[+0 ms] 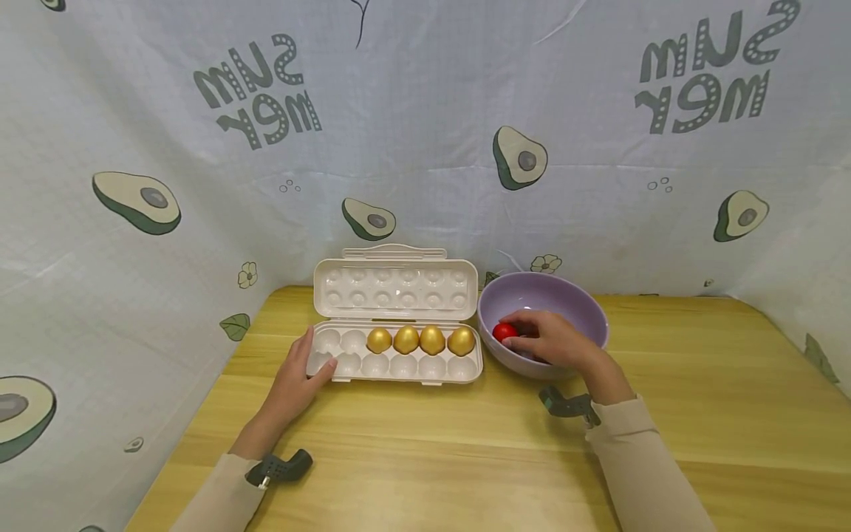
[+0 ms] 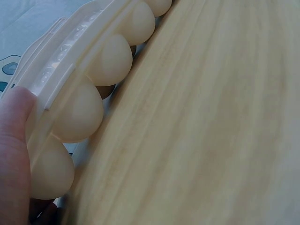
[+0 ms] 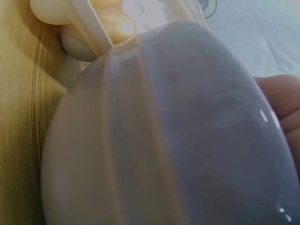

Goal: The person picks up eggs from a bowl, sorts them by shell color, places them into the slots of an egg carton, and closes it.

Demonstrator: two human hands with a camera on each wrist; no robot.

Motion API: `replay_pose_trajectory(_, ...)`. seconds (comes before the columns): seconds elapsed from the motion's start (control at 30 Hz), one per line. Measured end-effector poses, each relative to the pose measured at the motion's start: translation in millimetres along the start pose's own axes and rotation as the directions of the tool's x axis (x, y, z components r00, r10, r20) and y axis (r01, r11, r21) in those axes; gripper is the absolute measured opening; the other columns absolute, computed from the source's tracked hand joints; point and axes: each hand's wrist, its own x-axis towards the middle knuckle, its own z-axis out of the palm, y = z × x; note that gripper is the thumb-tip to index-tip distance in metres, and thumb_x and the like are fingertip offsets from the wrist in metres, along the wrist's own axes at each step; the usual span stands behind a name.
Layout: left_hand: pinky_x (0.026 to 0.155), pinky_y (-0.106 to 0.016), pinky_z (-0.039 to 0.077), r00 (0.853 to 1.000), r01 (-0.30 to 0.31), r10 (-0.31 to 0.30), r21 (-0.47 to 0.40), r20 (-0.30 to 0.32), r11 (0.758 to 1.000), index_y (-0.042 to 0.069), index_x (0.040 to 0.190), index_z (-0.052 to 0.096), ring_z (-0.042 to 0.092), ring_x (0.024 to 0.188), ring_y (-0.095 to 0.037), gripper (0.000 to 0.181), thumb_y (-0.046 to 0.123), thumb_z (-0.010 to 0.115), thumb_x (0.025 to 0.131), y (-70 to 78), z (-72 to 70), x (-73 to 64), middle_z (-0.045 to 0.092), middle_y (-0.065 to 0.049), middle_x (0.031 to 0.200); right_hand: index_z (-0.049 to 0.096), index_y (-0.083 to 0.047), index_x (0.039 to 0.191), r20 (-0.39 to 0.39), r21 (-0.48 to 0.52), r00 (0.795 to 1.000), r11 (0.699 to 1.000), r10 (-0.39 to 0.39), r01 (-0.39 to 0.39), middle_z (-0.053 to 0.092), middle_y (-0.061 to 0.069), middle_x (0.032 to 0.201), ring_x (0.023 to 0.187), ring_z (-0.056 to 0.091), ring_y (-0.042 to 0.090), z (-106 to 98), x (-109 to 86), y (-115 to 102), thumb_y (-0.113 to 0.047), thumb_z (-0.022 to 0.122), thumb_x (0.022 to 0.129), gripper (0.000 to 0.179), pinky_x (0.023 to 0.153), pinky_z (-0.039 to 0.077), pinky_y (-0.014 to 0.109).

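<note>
Carton (image 1: 403,366) with its lid (image 1: 395,288) raised is placed on the wooden surface (image 1: 432,458) at the centre of the head frame, its left end gripped by the left hand (image 1: 292,378). Four golden eggs (image 1: 433,340) are seated in the right part of its back row. Right of centre, inside the purple bowl (image 1: 525,290), a red ball (image 1: 503,332) is pinched by the right hand (image 1: 548,338). Avocados (image 1: 521,159) are printed across the pale cloth (image 1: 425,111) behind.

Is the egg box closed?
No, the egg box has its lid standing open, with four golden eggs showing in the back row.
</note>
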Motion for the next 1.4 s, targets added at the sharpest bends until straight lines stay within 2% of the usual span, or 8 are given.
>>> replay_pose_trajectory(0.23, 0.110, -0.059, 0.025, 1.000, 0.006, -0.006, 0.001, 0.005, 1.000, -0.003, 0.152, 0.015, 0.030, 0.136, -0.047, 0.083, 0.038, 0.058, 0.094, 1.3, -0.3, 0.1, 0.027, -0.029, 0.150, 0.067, -0.006, 0.116, -0.011, 0.068, 0.999, 0.997, 0.049, -0.048, 0.069, 0.007, 0.103, 0.095, 0.064, 0.020, -2.1, 0.2, -0.6, -0.023, 0.071, 0.089, 0.032, 0.078, 0.052, 0.028)
replay_pose_trajectory(0.43, 0.110, -0.058, 0.025, 1.000, 0.016, -0.016, -0.002, 0.008, 1.000, -0.003, 0.152, 0.015, 0.030, 0.136, -0.046, 0.083, 0.037, 0.059, 0.094, 2.0, -0.4, -1.0, 0.026, -0.028, 0.150, 0.065, -0.002, 0.119, -0.050, 0.067, 0.997, 0.996, 0.056, -0.052, 0.069, 0.010, 0.107, 0.100, 0.063, 0.025, -4.5, -0.4, -4.3, -0.018, 0.072, 0.088, 0.035, 0.090, 0.051, 0.042)
replay_pose_trajectory(0.6, 0.110, -0.058, 0.024, 1.000, 0.015, -0.015, -0.007, 0.009, 1.000, -0.003, 0.153, 0.014, 0.029, 0.137, -0.046, 0.083, 0.038, 0.058, 0.094, 2.5, -1.6, -1.7, 0.026, -0.027, 0.150, 0.064, -0.003, 0.120, -0.078, 0.044, 0.995, 0.997, 0.061, -0.058, 0.068, 0.011, 0.108, 0.097, 0.063, 0.026, -7.0, -1.6, -9.5, -0.019, 0.071, 0.089, 0.036, 0.091, 0.050, 0.048)
replay_pose_trajectory(0.73, 0.110, -0.058, 0.025, 1.000, 0.003, -0.003, 0.000, 0.003, 1.000, -0.003, 0.152, 0.015, 0.029, 0.136, -0.046, 0.082, 0.037, 0.058, 0.095, 1.3, -1.2, -0.4, 0.026, -0.028, 0.150, 0.063, -0.004, 0.122, -0.096, 0.056, 0.993, 0.997, 0.062, -0.056, 0.068, 0.012, 0.109, 0.096, 0.064, 0.025, -8.5, -1.2, -12.5, -0.019, 0.071, 0.089, 0.037, 0.089, 0.052, 0.045)
replay_pose_trajectory(0.93, 0.109, -0.059, 0.026, 1.000, -0.023, 0.023, 0.000, -0.010, 1.000, -0.005, 0.151, 0.016, 0.032, 0.134, -0.047, 0.082, 0.034, 0.059, 0.094, -1.3, 0.4, 0.1, 0.028, -0.029, 0.149, 0.063, -0.007, 0.124, -0.111, 0.061, 0.991, 0.996, 0.069, -0.063, 0.068, 0.009, 0.108, 0.093, 0.064, 0.023, -10.3, -0.7, -17.4, -0.018, 0.071, 0.088, 0.039, 0.082, 0.054, 0.031)
replay_pose_trajectory(1.03, 0.109, -0.059, 0.026, 1.000, -0.024, 0.024, 0.001, -0.013, 1.000, -0.005, 0.152, 0.016, 0.031, 0.135, -0.047, 0.081, 0.035, 0.058, 0.095, -1.5, 0.5, -0.4, 0.028, -0.029, 0.149, 0.061, -0.007, 0.126, -0.106, 0.068, 0.992, 0.996, 0.065, -0.058, 0.068, 0.009, 0.109, 0.094, 0.064, 0.023, -10.9, -0.6, -19.2, -0.018, 0.071, 0.089, 0.040, 0.081, 0.054, 0.029)
replay_pose_trajectory(1.4, 0.110, -0.058, 0.026, 1.000, -0.014, 0.014, -0.010, -0.010, 1.000, -0.004, 0.152, 0.015, 0.031, 0.135, -0.045, 0.083, 0.036, 0.059, 0.094, -0.6, 0.5, -1.3, 0.028, -0.028, 0.149, 0.061, -0.006, 0.126, -0.121, 0.065, 0.992, 0.998, 0.032, -0.024, 0.067, 0.009, 0.111, 0.101, 0.065, 0.025, -13.1, -0.5, -30.0, -0.021, 0.070, 0.089, 0.040, 0.085, 0.055, 0.040)
